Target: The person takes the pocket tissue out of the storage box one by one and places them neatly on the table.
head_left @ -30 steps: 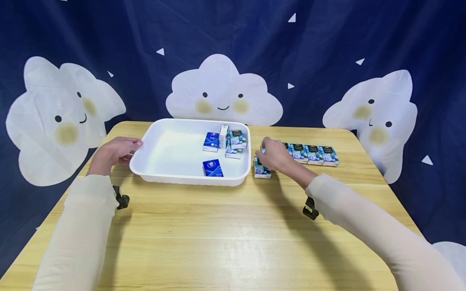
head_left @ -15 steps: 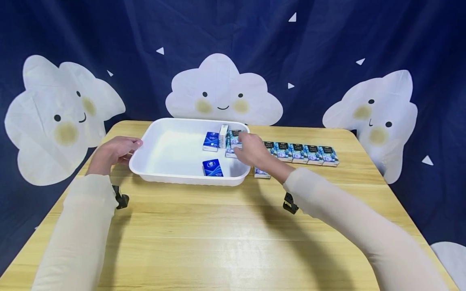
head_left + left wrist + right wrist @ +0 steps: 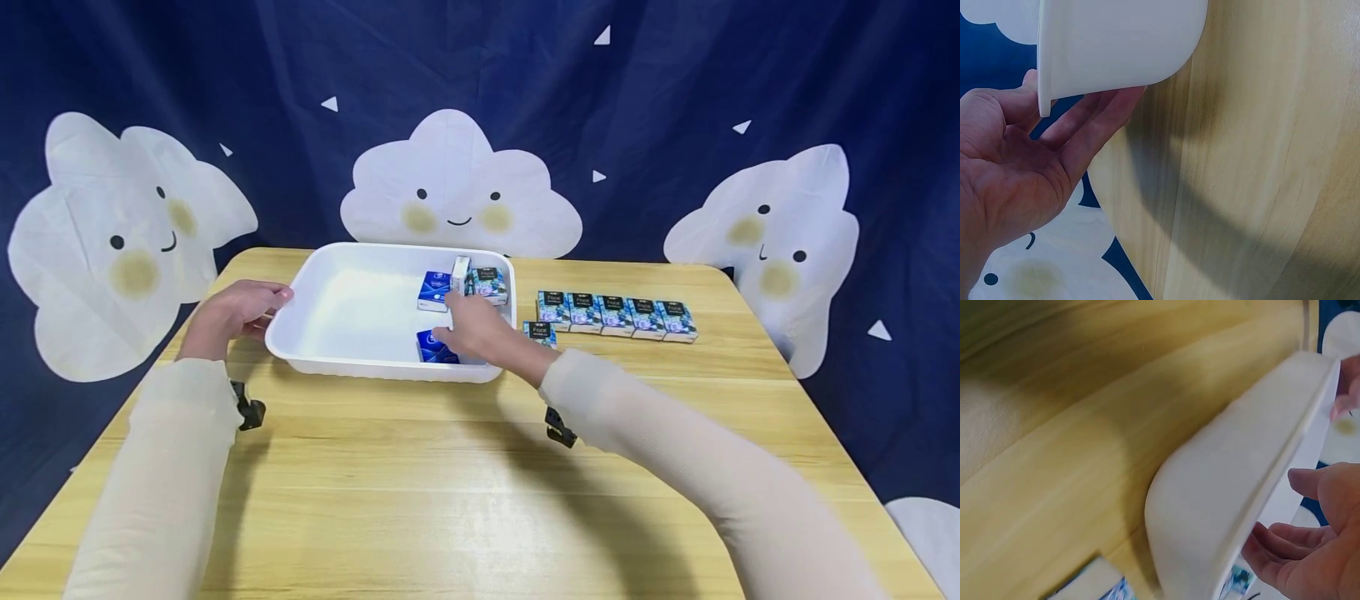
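Note:
My left hand point(image 3: 243, 312) grips the left side of a white tray point(image 3: 322, 364); in the left wrist view the thumb of that hand point(image 3: 1035, 147) is at the rim and the fingers reach beneath the tray point(image 3: 1116, 44). Over the right part of the tray is my right hand point(image 3: 480, 329), its thumb beside a dark blue box point(image 3: 435, 350). The right wrist view shows this hand point(image 3: 1316, 544) with thumb and fingers apart, nothing visible between them. Behind it lie another blue box point(image 3: 432, 290), a white-sided box standing upright point(image 3: 460, 275) and a floral box point(image 3: 490, 285).
Right of the tray, several floral boxes point(image 3: 615, 315) form a row on the wooden table point(image 3: 390, 467). One more floral box point(image 3: 540, 333) lies in front of the row's left end, close to the tray. A dark blue curtain with clouds hangs behind.
My right hand has moved left, from the floral boxes beside the tray, across its right rim to the blue box inside. The left hand and the tray have stayed in place.

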`<state>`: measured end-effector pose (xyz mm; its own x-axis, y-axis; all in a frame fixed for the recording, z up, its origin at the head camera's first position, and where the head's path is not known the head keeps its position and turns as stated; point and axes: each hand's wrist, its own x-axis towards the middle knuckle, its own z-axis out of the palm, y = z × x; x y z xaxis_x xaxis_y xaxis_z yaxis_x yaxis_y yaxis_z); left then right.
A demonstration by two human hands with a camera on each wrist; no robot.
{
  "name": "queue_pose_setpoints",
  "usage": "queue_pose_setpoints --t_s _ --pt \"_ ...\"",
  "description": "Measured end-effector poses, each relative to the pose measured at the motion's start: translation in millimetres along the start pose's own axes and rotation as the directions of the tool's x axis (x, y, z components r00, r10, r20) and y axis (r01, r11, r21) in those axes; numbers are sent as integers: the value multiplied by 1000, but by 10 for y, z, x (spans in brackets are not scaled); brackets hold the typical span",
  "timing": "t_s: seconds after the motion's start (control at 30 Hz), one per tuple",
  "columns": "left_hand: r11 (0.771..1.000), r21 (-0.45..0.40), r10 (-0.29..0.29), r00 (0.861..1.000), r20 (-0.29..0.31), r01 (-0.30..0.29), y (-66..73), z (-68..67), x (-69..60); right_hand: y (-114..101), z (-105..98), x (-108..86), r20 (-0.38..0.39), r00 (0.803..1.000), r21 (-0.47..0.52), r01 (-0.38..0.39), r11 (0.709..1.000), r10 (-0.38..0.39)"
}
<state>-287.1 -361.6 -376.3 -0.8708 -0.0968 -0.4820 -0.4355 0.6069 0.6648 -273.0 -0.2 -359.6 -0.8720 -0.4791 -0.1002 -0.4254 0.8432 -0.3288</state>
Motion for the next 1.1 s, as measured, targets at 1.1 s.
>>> queue_pose_setpoints --t_s 1.1 --pt "1000 12 17 1000 23 -18 -1 -20 -5 -172 206 85 160 986 -44 -46 998 53"
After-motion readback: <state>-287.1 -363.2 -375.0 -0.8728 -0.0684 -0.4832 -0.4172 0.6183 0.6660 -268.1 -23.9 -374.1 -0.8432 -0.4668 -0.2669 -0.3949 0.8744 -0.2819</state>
